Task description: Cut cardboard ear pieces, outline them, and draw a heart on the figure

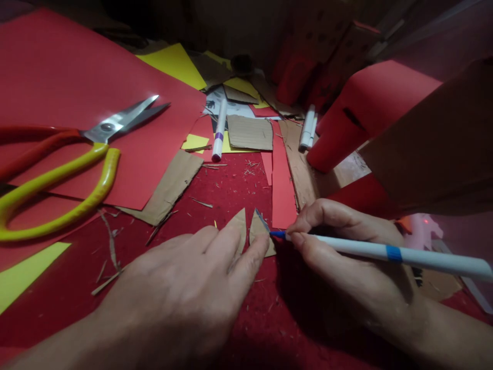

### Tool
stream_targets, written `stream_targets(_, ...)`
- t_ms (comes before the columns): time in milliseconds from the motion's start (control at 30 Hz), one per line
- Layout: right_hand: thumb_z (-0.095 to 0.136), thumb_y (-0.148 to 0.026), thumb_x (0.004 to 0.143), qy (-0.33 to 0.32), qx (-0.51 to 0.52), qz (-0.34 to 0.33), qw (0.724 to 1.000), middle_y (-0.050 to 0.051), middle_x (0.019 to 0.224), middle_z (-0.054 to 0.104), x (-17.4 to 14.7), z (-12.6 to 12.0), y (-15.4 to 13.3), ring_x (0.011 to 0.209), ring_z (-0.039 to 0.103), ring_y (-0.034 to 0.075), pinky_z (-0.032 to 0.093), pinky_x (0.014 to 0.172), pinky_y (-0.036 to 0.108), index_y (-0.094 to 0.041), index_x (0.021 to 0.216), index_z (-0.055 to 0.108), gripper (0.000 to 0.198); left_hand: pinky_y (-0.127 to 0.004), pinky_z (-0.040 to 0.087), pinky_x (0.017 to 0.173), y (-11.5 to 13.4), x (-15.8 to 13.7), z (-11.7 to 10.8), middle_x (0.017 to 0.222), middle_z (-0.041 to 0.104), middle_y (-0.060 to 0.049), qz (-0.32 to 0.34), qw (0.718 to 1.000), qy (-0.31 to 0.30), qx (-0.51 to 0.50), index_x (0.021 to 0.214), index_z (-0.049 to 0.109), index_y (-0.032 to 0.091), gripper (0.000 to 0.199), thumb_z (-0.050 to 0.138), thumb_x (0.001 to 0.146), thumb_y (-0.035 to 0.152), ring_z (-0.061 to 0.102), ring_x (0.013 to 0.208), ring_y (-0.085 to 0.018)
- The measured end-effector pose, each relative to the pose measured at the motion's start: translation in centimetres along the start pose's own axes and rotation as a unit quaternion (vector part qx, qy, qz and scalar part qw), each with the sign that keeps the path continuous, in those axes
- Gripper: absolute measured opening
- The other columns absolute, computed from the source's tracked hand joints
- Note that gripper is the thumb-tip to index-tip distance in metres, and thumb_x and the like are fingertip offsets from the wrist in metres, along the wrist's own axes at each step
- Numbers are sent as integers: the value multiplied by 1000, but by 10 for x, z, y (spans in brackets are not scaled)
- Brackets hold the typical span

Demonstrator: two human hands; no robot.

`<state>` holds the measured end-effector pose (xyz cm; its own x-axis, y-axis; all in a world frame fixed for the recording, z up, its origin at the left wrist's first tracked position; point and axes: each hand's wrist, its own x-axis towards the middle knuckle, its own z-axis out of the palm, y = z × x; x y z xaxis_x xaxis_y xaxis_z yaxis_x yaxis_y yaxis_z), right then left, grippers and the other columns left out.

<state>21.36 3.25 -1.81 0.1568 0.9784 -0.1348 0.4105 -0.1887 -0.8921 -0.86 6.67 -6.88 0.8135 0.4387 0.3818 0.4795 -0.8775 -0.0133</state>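
My right hand (342,246) pinches a blue marker (358,247) with a white barrel and a blue band. Its blue tip meets the right edge of a small pointed cardboard piece (257,229), whose upper right edge shows a dark blue mark. My left hand (200,277) lies flat with its fingers stretched forward, one fingertip pressing that piece onto the dark red surface (246,190). Beside it, a second pointed cardboard piece (241,226) is partly covered by my left fingers.
Scissors (108,128) with red and yellow handles lie on red paper (154,169) at left. A purple-banded marker (220,131), a cardboard square (250,132) and a red strip (283,180) lie ahead. Red rolled shapes (339,139) and brown cardboard (435,144) stand at right.
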Motion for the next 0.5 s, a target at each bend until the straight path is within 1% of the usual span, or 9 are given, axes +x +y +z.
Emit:
stream_targets(67, 70, -11, 81, 9, 0, -18, 1000, -4, 55, 63, -1, 0, 1, 46, 54, 11, 35, 41, 19, -23, 71, 70, 15, -39, 55, 60, -2, 1, -2, 96, 80, -10, 15, 1000, -11, 15, 154, 50, 4, 47, 27, 113, 6, 77, 76, -25)
stream_targets(133, 68, -9, 79, 19, -14, -53, 998, -5, 55, 62, -2, 0, 1, 48, 54, 10, 33, 42, 19, -23, 70, 69, 17, -38, 54, 58, -3, 1, -3, 91, 78, -8, 20, 999, -21, 17, 155, 49, 3, 47, 28, 113, 6, 73, 69, -23)
stream_targets(200, 67, -7, 78, 18, -28, -73, 997, -6, 55, 62, -2, 0, 2, 49, 54, 10, 31, 42, 19, -23, 69, 67, 18, -37, 54, 59, -4, 1, -4, 90, 77, -7, 21, 999, -28, 25, 156, 47, 3, 47, 29, 113, 6, 73, 68, -22)
stream_targets(267, 67, -7, 78, 9, -28, -65, 997, -6, 54, 62, -1, -1, 2, 48, 54, 10, 30, 41, 19, -23, 69, 67, 18, -37, 54, 59, -3, 0, -4, 91, 77, -7, 20, 999, -29, 28, 157, 46, 3, 48, 29, 112, 5, 73, 69, -22)
stream_targets(367, 67, -10, 81, 9, -12, -48, 999, -6, 54, 62, -1, 0, 3, 46, 54, 10, 33, 40, 19, -24, 70, 68, 18, -38, 53, 60, -2, -1, -3, 91, 77, -8, 20, 999, -26, 28, 157, 47, 3, 49, 31, 110, 5, 73, 71, -24)
stream_targets(433, 68, -10, 82, 17, -6, -53, 998, -5, 56, 64, -1, 1, 3, 46, 56, 11, 36, 41, 19, -24, 72, 70, 17, -39, 54, 62, -2, -1, -1, 92, 77, -8, 18, 999, -27, 25, 157, 47, 3, 50, 30, 110, 6, 73, 72, -24)
stream_targets(500, 68, -10, 81, 23, -7, -65, 998, -5, 57, 65, -1, 2, 3, 47, 57, 11, 36, 41, 19, -23, 72, 70, 16, -39, 54, 61, -2, -2, 0, 91, 77, -8, 14, 999, -24, 21, 158, 45, 3, 51, 29, 110, 6, 73, 71, -24)
